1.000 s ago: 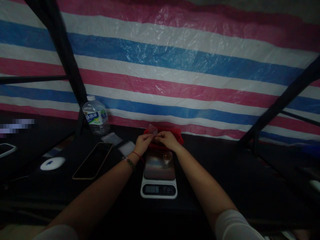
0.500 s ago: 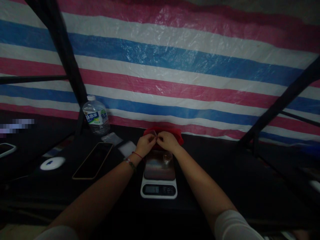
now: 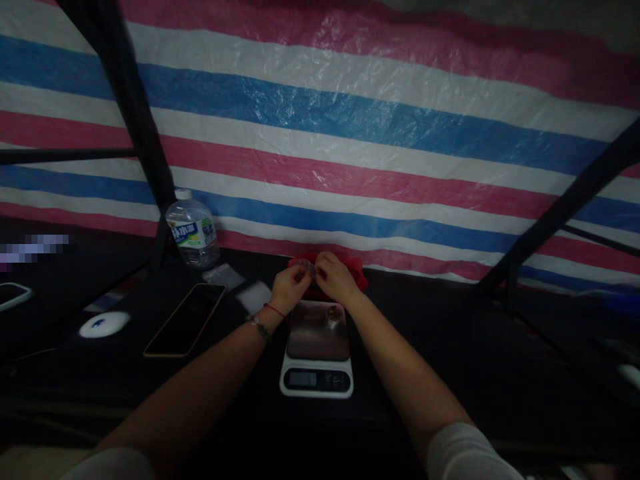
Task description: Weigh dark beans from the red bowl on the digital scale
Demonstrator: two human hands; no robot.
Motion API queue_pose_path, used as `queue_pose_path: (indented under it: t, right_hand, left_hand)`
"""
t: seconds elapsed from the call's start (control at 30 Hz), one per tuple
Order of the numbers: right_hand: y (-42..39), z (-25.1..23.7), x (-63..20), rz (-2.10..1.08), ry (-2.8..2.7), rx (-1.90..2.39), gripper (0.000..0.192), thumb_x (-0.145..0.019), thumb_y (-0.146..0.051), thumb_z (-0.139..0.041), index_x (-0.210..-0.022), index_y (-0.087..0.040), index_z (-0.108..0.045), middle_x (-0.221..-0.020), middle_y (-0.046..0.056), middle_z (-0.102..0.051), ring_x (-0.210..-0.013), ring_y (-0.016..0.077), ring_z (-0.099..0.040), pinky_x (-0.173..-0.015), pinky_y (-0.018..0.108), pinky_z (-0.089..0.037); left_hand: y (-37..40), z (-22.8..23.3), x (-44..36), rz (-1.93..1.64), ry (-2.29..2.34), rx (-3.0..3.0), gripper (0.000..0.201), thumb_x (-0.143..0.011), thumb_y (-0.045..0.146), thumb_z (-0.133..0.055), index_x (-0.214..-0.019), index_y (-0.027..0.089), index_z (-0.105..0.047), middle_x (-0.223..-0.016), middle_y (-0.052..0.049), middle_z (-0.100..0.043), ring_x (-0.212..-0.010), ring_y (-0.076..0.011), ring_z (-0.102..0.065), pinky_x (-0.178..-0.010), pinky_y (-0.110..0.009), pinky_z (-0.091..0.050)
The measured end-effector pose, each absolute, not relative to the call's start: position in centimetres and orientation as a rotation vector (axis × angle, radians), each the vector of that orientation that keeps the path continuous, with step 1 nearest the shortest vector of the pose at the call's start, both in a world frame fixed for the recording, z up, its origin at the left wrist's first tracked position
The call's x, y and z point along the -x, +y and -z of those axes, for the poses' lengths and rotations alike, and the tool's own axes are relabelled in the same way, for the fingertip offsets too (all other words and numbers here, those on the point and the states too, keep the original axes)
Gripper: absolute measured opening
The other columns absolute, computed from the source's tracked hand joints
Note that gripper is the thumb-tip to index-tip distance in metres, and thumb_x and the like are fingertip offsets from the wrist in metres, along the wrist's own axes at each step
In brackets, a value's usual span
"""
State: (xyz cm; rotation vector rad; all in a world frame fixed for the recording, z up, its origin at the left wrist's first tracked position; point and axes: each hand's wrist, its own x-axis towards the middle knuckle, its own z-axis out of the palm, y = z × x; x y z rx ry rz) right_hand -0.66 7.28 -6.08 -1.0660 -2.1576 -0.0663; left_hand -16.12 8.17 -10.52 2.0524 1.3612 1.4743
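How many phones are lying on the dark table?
2. One phone lies face up left of the scale, near the water bottle. Another phone is cut off at the far left edge. Others may be hidden in the dark.

A water bottle (image 3: 192,229), phone (image 3: 185,321) and what looks like a mouse (image 3: 104,324) lie left.

What the left hand (image 3: 289,288) and right hand (image 3: 336,277) pinch between their fingertips, at centre frame, is too small and dim to make out. Both hands cover most of the red container (image 3: 356,268) behind them. The scale (image 3: 317,381) display digits are unreadable. The small object (image 3: 333,316) on its platform cannot be identified. At the left edge, a phone (image 3: 11,294) is cut off and a patch above it is pixelated. Both elbows run off the bottom edge.
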Motion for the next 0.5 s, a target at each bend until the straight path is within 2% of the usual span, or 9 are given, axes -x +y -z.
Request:
queue_pose_path:
  t: [0.1, 0.27, 0.4, 0.5]
  right_hand:
    - [7.2, 6.0, 0.7, 0.056, -2.206, 0.947, 0.021, -0.080, -0.005, -0.051, -0.091, -0.017, -0.066, -0.107, 0.009, -0.058, -0.100, 0.0178, -0.055, -0.089, 0.031, -0.047]
    - [7.3, 5.6, 0.5, 0.019, -2.345, 1.026, 0.019, -0.083, -0.008, -0.054, -0.091, -0.016, -0.070, -0.096, 0.007, -0.066, -0.093, 0.0173, -0.059, -0.088, 0.031, -0.047]
    - [7.4, 5.5, 0.3, 0.014, -2.396, 1.144, 0.018, -0.087, -0.014, -0.054, -0.091, -0.017, -0.071, -0.092, 0.007, -0.069, -0.090, 0.0181, -0.061, -0.086, 0.031, -0.046]
    - [7.5, 5.4, 0.1, 0.004, -2.320, 1.251, 0.024, -0.087, -0.020, -0.057, -0.108, -0.020, -0.068, -0.096, 0.006, -0.068, -0.092, 0.0183, -0.060, -0.086, 0.030, -0.045]
  left_hand:
    - [8.1, 10.6, 16.1, -1.493, 1.327, -2.051, 0.021, -0.082, 0.031, -0.058, -0.069, 0.016, -0.066, -0.062, 0.000, -0.064, -0.056, -0.0112, -0.056, -0.055, -0.022, -0.042]
    - [8.0, 10.5, 16.1, -1.534, 1.207, -2.122, 0.015, -0.082, 0.026, -0.058, -0.073, 0.017, -0.066, -0.069, -0.001, -0.068, -0.061, -0.0127, -0.060, -0.059, -0.023, -0.046]
    - [7.8, 10.0, 16.6, -1.521, 1.129, -2.264, 0.016, -0.084, 0.025, -0.055, -0.074, 0.017, -0.064, -0.067, -0.001, -0.065, -0.059, -0.0129, -0.058, -0.058, -0.025, -0.045]
    - [7.8, 9.4, 17.3, -1.533, 0.995, -2.466, 0.013, -0.082, 0.023, -0.053, -0.084, 0.018, -0.064, -0.083, -0.005, -0.068, -0.079, -0.0175, -0.062, -0.076, -0.031, -0.049]
